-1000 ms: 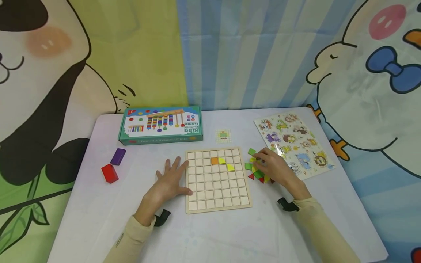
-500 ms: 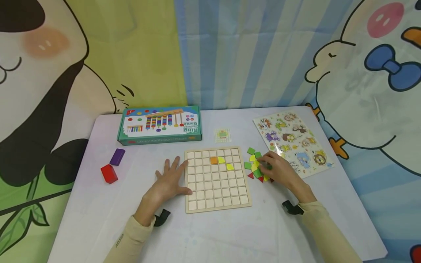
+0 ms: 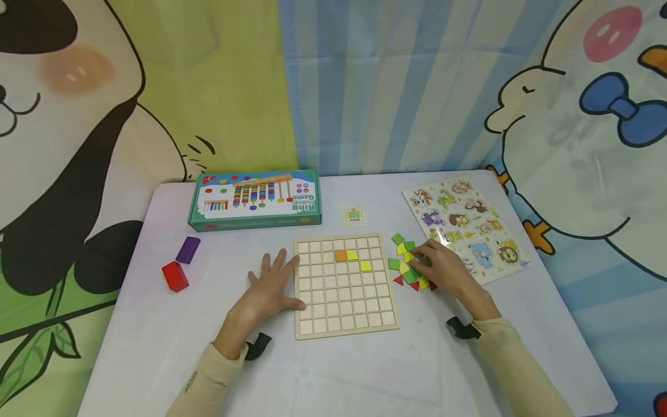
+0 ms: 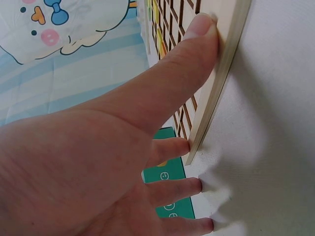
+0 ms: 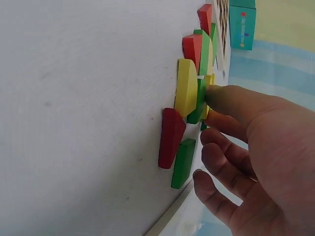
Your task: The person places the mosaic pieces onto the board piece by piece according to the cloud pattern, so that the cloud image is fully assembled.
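A: Head view first. What sits at centre frame?

B: A pale wooden grid board (image 3: 345, 285) of square cells, holding one orange tile (image 3: 340, 255) and two yellow ones. The left hand (image 3: 271, 289) lies flat at the board's left edge, fingers spread and straight. Right of centre, the right hand (image 3: 443, 267) rests on a heap of small green, yellow and red wooden tiles (image 3: 405, 263), fingers curled into it.

A: And the surroundings?

B: A white cloth-covered table (image 3: 365, 376). Upper left of it lies a green game box (image 3: 254, 199), with a purple block (image 3: 187, 249) and a red block (image 3: 174, 275) further left. An animal puzzle board (image 3: 466, 227) is at the right. Cartoon backdrops hang behind.

A: Left wrist view?

B: The thumb (image 4: 197, 44) presses the board's thin plywood edge (image 4: 221, 83); the other fingers touch the cloth, extended.

A: Right wrist view?

B: Flat, thick painted pieces (image 5: 189, 93), some with rounded edges. The thumb (image 5: 231, 96) touches a green one; whether the hand actually pinches it, I cannot tell.
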Available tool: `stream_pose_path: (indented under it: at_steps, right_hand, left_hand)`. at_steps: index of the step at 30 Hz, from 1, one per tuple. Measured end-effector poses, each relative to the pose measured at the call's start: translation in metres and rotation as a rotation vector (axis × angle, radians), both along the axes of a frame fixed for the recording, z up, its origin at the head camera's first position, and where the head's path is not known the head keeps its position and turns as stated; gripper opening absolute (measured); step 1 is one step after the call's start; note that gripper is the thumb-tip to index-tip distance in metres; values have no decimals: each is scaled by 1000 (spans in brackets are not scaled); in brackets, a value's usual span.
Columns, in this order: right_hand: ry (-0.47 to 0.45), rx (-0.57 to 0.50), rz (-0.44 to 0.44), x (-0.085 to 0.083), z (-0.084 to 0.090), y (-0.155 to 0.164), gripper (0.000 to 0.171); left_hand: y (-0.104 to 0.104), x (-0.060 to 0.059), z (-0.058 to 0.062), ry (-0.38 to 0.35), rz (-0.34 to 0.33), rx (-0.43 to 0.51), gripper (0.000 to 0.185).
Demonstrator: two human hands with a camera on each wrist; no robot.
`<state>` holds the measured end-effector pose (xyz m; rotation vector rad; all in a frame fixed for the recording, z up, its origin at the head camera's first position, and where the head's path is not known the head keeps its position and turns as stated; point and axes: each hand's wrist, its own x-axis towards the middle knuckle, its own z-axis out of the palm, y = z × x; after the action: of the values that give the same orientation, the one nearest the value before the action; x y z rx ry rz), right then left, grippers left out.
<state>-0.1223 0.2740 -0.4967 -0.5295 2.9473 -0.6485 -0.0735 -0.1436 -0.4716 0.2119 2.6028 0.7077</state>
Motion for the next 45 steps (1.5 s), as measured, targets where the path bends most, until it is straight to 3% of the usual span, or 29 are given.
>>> stream_pose_path:
  at_steps: [14,23,29,38,45]
  right_hand:
    - [37,-32,41,-2,-2,-5,29]
    - [217,9,133,-7,-9,-4,27]
    - [285,15,162,-9,-12,-3,27]
    - [387,-83,288,-8,3,-23,26]
    - [473,-100,391,-5,11,-51,29]
  left_hand:
    - [0,1,0,2,-5,-1,112]
    - [0,0,1,9,-6,3,112]
    - [1,1,1,-13,-6,1,112]
    - [0,-2,-1,3,-7,-19,112]
    - [0,-1,-1,-8,-5,-11,112]
